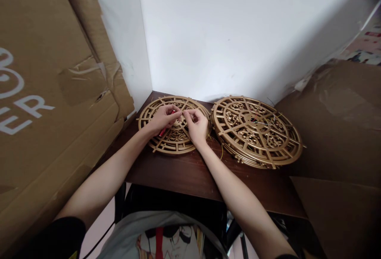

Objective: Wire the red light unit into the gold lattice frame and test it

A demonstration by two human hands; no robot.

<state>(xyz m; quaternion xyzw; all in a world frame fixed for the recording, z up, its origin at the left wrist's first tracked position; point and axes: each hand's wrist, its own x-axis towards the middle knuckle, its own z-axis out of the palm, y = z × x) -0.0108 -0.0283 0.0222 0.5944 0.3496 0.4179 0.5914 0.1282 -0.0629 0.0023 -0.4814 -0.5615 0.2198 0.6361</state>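
Note:
A round gold openwork panel (175,146) with scrollwork and spokes lies on the dark wooden table, apparently on top of others. Over its centre my left hand (164,119) is closed, thumb and forefinger pinched together. A narrow red tool (162,132) shows below its palm and between its fingers; its kind is hidden. My right hand (197,126) is closed in a pinch too, fingertips almost meeting those of the left. Whatever lies between the fingertips is too small to make out.
To the right stands a stack of similar gold panels (258,132), with thin wires at its hub. A yellow wire (222,152) curls onto the table (178,171). Cardboard boxes flank both sides, the left one (59,72) tall. A white wall (223,33) rises behind.

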